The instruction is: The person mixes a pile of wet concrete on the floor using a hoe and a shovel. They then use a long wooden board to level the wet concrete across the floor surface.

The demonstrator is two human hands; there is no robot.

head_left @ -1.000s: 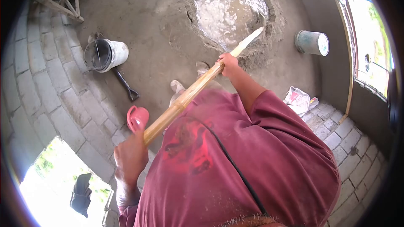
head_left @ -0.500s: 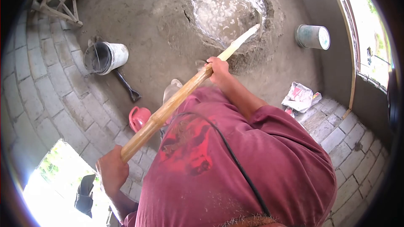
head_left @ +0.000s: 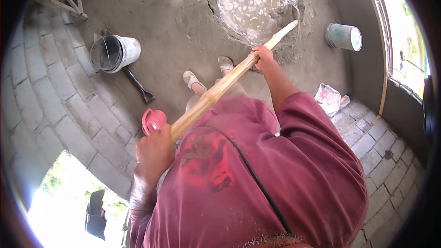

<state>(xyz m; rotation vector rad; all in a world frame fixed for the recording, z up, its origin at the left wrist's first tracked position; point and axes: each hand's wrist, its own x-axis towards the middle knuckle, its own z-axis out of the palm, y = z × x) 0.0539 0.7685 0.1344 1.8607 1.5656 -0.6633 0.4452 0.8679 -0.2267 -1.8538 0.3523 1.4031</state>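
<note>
A long-handled hoe (head_left: 215,95) slants from lower left to upper right in front of my maroon shirt. My left hand (head_left: 155,152) is wrapped round the near end of its wooden handle, beside a pink plastic container (head_left: 154,120). Farther along, my right hand (head_left: 263,59) grips the handle closer to the head. The hoe's far end reaches the right rim of a round pool of watery, foamy mix (head_left: 255,4), ringed by grey wet mortar (head_left: 301,36). Only a thin edge of the blade shows there. Both my shoes (head_left: 192,80) stand below the pool.
At left a bucket (head_left: 131,49) lies tipped, a black-handled shovel (head_left: 140,86) beside it. Another bucket (head_left: 343,37) lies on its side at right, above a torn bag (head_left: 328,98). Block walls (head_left: 80,110) and a wooden frame (head_left: 64,0) border the floor.
Both hands have pushed the hoe forward and to the right, its end now at the pool's right rim. The left hand has risen closer to my body. Both shoes show more fully.
</note>
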